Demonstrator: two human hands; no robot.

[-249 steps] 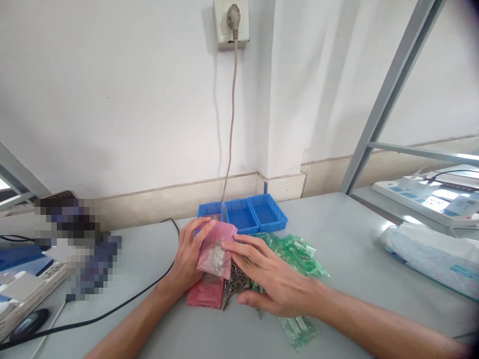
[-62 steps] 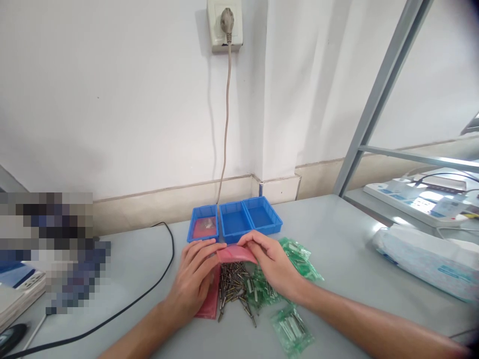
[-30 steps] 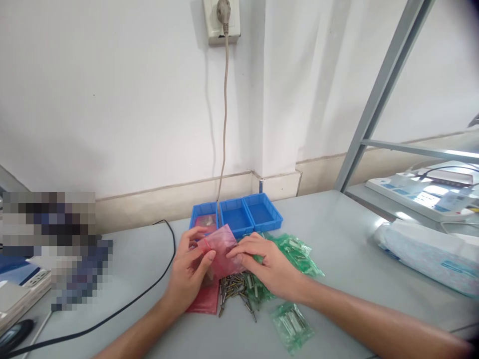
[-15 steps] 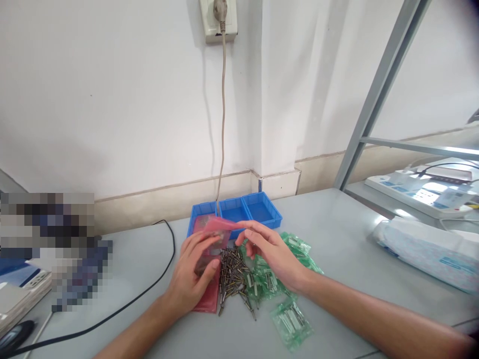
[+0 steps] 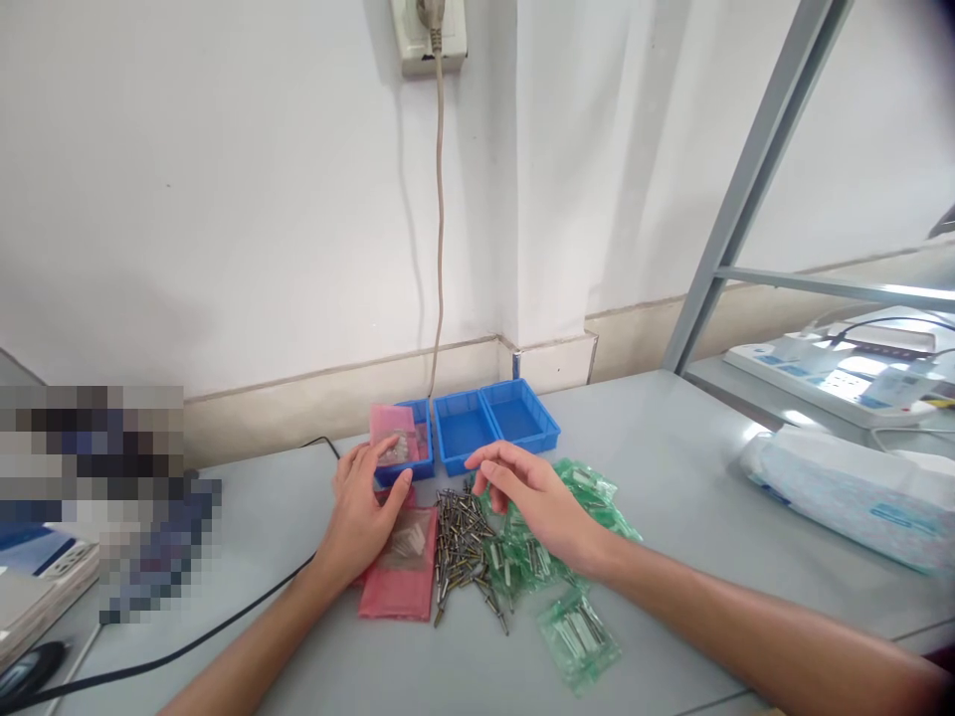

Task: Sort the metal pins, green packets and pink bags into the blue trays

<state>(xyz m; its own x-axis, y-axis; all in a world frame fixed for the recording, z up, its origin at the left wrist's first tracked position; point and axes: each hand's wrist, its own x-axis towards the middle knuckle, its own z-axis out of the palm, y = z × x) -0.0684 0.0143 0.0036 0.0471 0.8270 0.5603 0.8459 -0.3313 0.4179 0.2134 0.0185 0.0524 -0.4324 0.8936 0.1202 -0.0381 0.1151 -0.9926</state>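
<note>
A pink plastic bag with small pale pieces inside lies over the left blue tray. My left hand is at its near side, open, with the index fingertip against the bag and the thumb spread away. Under and beside that hand, more pink bags lie on the table. My right hand hovers with loosely bent fingers and nothing visible in them, open. Below it spreads a heap of metal pins with narrow tips. Green plastic bags holding metal pieces lie partly hidden by my right hand.
Two more blue trays stand against the back by the wall. A single green bag lies nearer me. A black cable crosses the left side. At right are a white soft packet, a metal frame post and a power strip.
My left hand has moved left and away from the right hand, carrying the pink bag onto the left tray. The right hand has let go of the bag's edge and stays nearly in place.
</note>
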